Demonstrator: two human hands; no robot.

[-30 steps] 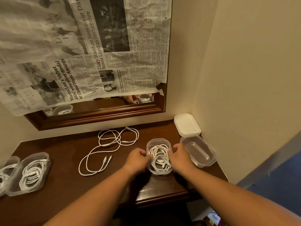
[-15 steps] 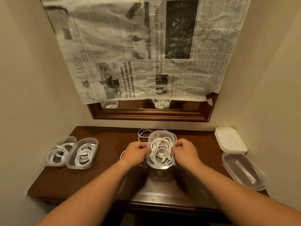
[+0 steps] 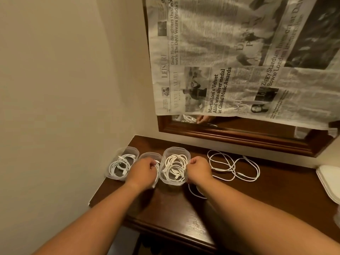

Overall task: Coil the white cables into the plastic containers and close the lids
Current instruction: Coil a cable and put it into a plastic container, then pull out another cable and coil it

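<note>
Change: clear rounded plastic container of coiled white cable (image 3: 174, 167) moved from centre of dark wooden bench (image 3: 276, 192) to left end. Now touching middle filled container (image 3: 149, 155), far-left filled container (image 3: 122, 163) beyond.
Left hand (image 3: 145, 172), right hand (image 3: 199, 171): fingers curled, gripping its sides.
Count: filled containers 3 (all lidless); loose white cable tangle (image 3: 233, 166) 1; white lid stack (image 3: 329, 181) 1.

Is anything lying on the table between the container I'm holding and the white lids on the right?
Yes. The loose white cable lies spread on the table between the container, which the left hand and right hand grip, and the white lids at the right edge.
</note>
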